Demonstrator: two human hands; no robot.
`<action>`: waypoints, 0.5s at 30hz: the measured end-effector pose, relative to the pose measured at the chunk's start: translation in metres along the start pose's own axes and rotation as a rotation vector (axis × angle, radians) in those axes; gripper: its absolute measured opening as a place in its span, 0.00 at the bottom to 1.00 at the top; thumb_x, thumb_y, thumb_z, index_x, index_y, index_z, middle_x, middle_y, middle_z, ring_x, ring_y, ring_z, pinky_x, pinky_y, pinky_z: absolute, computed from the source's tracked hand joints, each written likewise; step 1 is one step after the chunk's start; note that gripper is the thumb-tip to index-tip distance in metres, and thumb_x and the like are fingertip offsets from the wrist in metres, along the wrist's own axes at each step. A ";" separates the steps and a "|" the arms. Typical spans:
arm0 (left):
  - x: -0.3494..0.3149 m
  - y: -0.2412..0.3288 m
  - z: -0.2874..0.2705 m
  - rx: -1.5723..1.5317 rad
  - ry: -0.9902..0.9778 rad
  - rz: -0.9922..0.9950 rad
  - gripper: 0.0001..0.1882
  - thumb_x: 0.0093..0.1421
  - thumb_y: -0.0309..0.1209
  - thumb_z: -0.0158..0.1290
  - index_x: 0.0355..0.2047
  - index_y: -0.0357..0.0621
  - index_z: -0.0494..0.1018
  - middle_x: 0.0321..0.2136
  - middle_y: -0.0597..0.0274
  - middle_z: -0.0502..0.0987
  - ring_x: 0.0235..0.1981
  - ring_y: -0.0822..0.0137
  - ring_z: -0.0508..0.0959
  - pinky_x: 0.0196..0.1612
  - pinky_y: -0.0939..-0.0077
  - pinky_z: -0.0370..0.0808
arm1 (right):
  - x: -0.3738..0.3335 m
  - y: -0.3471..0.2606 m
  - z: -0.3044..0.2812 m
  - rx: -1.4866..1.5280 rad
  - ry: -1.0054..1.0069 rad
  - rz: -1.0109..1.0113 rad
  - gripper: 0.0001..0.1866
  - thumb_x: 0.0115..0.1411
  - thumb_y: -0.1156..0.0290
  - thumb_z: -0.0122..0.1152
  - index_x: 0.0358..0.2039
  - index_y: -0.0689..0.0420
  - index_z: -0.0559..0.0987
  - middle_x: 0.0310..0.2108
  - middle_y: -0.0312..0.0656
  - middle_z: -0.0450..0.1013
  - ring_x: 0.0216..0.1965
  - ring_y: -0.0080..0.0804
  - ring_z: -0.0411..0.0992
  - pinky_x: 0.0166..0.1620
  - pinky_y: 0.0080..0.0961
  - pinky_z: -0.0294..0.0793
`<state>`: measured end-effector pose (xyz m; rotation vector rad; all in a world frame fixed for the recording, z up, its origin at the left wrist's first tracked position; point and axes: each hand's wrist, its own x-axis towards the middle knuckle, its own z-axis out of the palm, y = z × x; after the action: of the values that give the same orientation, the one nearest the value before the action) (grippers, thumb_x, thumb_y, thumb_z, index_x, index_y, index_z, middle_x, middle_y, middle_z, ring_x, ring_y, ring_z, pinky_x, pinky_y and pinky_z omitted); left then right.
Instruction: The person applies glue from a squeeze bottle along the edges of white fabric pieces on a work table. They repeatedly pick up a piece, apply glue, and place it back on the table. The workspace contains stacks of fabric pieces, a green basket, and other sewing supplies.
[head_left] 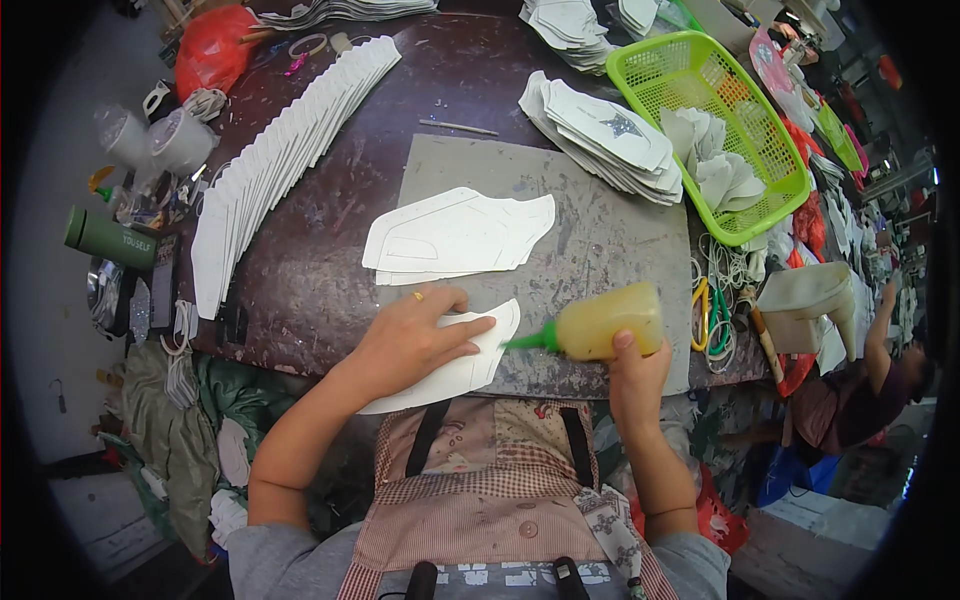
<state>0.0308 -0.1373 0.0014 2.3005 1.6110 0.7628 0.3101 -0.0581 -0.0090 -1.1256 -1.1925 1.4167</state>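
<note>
Left grip (415,340) touches cutout (470,373); right grip (640,375) holds bottle (600,325).

Dressed in a grey short-sleeved shirt (285,565), pinkish striped apron (470,515) with checked trim, 2 black strips (578,440), 1 round button (528,529), 1 gold-coloured ring (418,296) on left hand (408,342)

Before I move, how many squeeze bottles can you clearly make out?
1: the yellow squeeze bottle in the right hand, its green nozzle at the edge of the white piece under the left hand. The clutter at far left may hide more.
</note>
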 end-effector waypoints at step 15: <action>0.001 -0.001 0.001 0.009 -0.012 0.015 0.21 0.54 0.38 0.60 0.49 0.57 0.78 0.40 0.61 0.73 0.39 0.61 0.75 0.38 0.66 0.75 | -0.016 -0.002 -0.004 -0.079 -0.062 0.069 0.27 0.57 0.58 0.70 0.48 0.64 0.73 0.39 0.37 0.74 0.40 0.24 0.71 0.46 0.23 0.71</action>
<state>0.0302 -0.1360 0.0004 2.3217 1.5966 0.7453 0.3169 -0.0731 -0.0064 -1.1959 -1.2736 1.4768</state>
